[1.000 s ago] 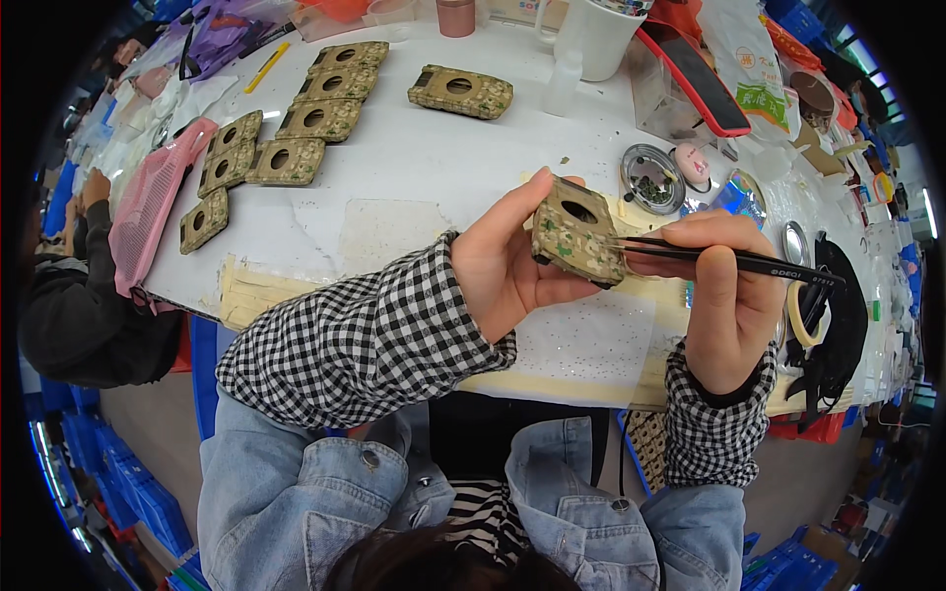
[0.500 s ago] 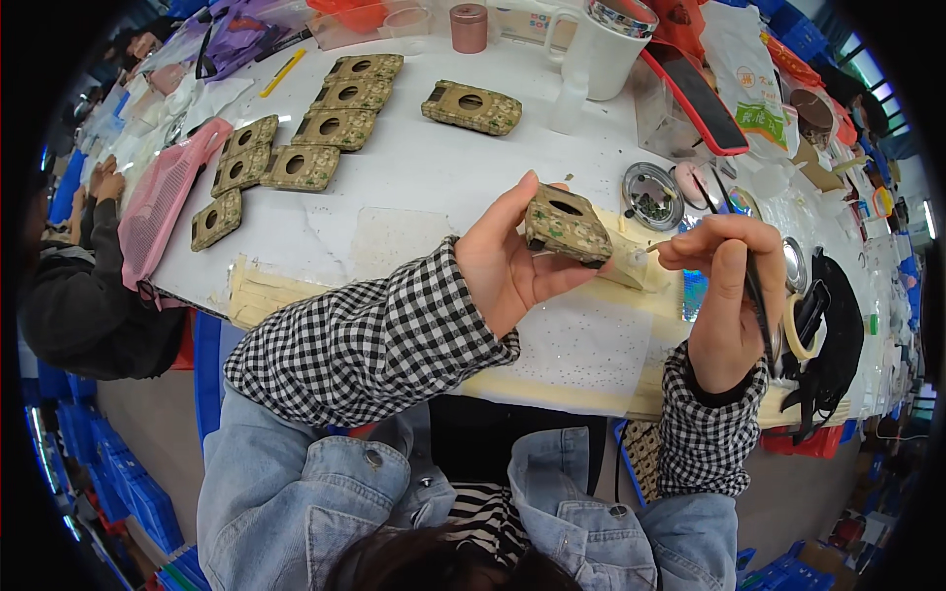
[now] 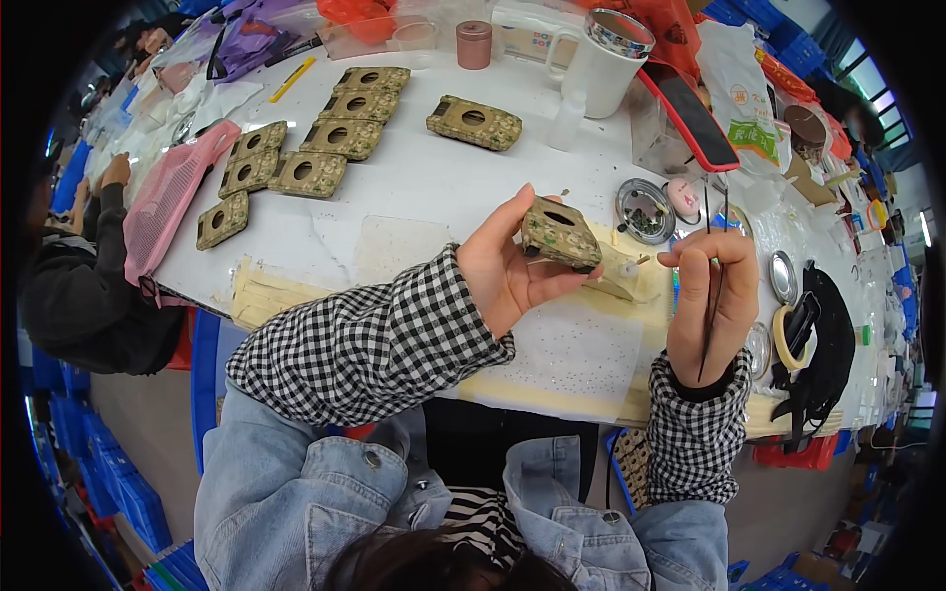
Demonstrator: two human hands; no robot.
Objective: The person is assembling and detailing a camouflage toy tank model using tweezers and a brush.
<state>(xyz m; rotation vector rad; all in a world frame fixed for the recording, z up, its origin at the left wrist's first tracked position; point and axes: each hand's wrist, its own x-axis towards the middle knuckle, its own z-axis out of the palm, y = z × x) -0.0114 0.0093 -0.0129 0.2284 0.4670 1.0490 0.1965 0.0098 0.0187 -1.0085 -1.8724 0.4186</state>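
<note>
The left grip (image 3: 488, 281) held the camouflaged model-tank hull (image 3: 562, 239) above the counter (image 3: 429, 187); the right grip (image 3: 711, 291) grasped black tweezers (image 3: 711, 325), tips away. Careful work likely called for edge-only support and a steady right grip.

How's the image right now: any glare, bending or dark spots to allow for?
All in the head view: the white table bends at its near edge; bright panes glare near the right rim; the corners are black; the camouflage shell in the left hand looks fairly clear.
</note>
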